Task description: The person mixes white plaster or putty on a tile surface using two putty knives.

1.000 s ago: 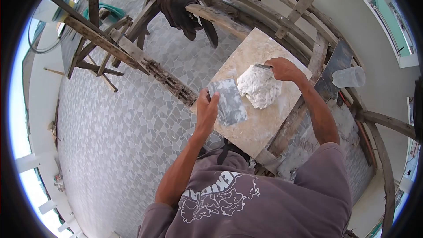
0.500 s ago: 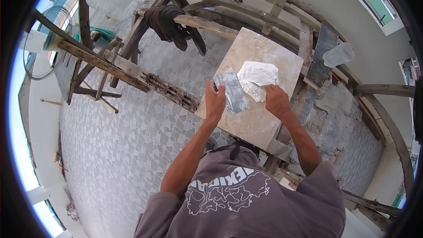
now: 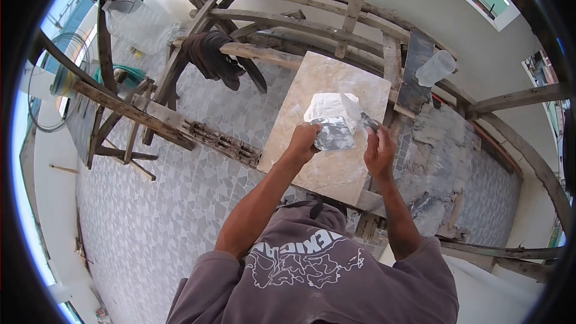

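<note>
Gripping a smeared plate (image 3: 333,134) in the closed fingers of the left hand (image 3: 303,138), white putty heap (image 3: 329,107) just beyond them (on a marble slab (image 3: 324,72)); pinching a scraper (image 3: 367,122) in the right hand (image 3: 379,151). Seemingly loading putty; calls next for a level plate.

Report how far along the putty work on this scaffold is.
Done: a white putty heap lies piled on the beige marble slab. In hand: the left hand holds a grey flat metal plate against the heap, the right hand a small metal scraper beside it. Left: the plate carries only smears, so loading it looks barely begun.
</note>
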Motion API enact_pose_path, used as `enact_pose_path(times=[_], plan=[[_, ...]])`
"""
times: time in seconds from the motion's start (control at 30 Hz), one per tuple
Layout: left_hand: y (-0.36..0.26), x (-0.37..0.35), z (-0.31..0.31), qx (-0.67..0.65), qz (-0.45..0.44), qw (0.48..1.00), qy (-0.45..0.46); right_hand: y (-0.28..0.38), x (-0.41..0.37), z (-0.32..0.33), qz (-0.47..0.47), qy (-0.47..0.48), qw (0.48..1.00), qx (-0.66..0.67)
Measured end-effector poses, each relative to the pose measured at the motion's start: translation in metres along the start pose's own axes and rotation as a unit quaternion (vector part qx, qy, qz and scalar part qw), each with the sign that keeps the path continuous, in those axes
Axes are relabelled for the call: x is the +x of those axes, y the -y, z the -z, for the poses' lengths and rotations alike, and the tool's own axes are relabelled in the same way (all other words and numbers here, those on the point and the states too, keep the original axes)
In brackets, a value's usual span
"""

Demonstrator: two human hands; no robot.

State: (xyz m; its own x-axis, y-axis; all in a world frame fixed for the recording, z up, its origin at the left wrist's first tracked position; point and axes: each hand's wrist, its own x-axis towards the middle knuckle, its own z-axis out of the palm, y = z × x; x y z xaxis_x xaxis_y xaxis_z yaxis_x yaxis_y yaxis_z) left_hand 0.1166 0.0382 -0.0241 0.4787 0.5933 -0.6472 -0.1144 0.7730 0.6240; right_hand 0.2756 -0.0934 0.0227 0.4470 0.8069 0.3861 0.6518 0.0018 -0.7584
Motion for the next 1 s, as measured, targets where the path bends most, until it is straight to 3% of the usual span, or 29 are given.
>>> enact_pose_path(times=[0.1,0.13,0.27,0.57,1.0], plan=[[0.000,0.004,-0.009,-0.022,0.013,1.000,0.016,0.008,0.003,0.001,0.142,-0.006,0.987,0.080],[-0.002,0.004,-0.010,-0.027,0.010,0.999,0.025,0.009,0.002,0.006,0.146,0.045,0.980,0.129],[-0.017,-0.004,-0.020,-0.029,-0.026,0.997,0.066,0.005,-0.002,0.017,0.234,0.092,0.967,0.046],[-0.024,-0.013,-0.024,0.016,-0.070,0.992,0.099,-0.019,-0.010,0.032,0.247,0.146,0.958,-0.020],[-0.045,-0.012,-0.001,0.027,-0.111,0.992,0.057,-0.069,-0.014,0.025,0.199,0.113,0.965,-0.127]])
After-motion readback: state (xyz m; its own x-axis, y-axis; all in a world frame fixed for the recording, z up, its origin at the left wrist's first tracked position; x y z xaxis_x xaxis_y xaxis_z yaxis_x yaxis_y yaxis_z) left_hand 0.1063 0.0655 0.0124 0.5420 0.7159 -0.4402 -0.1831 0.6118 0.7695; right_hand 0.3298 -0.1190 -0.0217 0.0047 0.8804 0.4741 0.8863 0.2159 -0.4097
